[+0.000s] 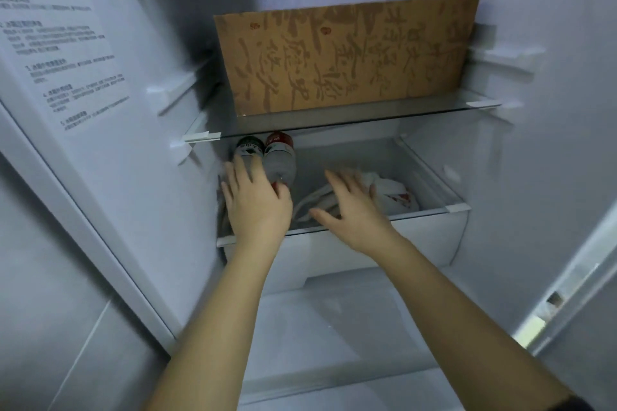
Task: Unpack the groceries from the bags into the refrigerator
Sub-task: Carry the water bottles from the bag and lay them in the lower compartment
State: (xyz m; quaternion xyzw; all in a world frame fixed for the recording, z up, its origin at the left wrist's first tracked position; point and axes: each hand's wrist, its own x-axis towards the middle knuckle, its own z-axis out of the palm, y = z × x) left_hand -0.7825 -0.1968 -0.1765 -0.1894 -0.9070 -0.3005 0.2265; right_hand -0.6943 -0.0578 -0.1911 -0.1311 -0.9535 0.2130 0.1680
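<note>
Two bottles lie side by side on the lower shelf of the open refrigerator: one with a dark green label point(246, 147) and one with a red label point(279, 157). My left hand point(255, 200) rests flat on their near ends, fingers spread. My right hand point(350, 207) hovers over a white plastic bag point(392, 195) with red print, which lies on the same shelf to the right; the fingers are apart and seem to touch the bag without gripping it. A brown cardboard box point(347, 53) with printed characters stands on the glass shelf point(334, 122) above.
The lower shelf's front rim point(417, 215) runs just below my hands. White side walls with shelf rails stand on both sides. A printed instruction sheet point(63, 43) covers the left wall. A white drawer front point(334, 257) sits under the shelf.
</note>
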